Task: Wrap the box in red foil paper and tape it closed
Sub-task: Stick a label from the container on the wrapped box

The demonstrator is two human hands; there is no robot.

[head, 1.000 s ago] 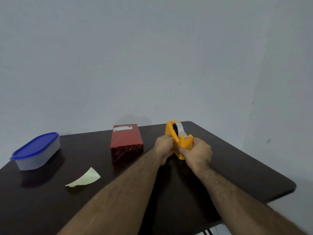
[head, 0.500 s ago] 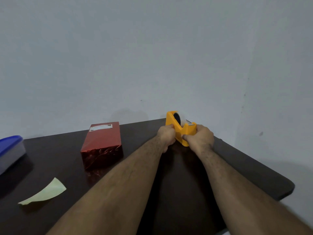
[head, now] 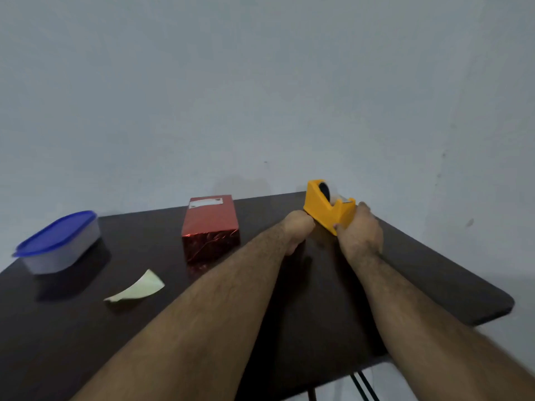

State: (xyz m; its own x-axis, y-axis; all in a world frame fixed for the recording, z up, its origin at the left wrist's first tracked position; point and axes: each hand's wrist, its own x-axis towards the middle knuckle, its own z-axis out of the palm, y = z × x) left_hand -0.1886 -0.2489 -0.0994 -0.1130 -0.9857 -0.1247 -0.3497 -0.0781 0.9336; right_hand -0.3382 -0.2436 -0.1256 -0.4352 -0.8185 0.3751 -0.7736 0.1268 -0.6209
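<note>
A box wrapped in red foil paper lies on the dark table, with a strip of clear tape across its far top edge. To its right, at the table's far edge, stands an orange tape dispenser with a tape roll in it. My left hand is curled against the dispenser's near left corner. My right hand grips the dispenser's cutter end from the right. Both hands stay apart from the box.
A clear oval container with a blue lid sits at the far left. A curled scrap of pale green paper lies in front of it. The wall stands right behind the table, and the table's right edge falls away near my right forearm.
The dispenser has slid away from me towards the wall in both hands. The camera has swung, bringing the blue-lidded container fully back into view.
</note>
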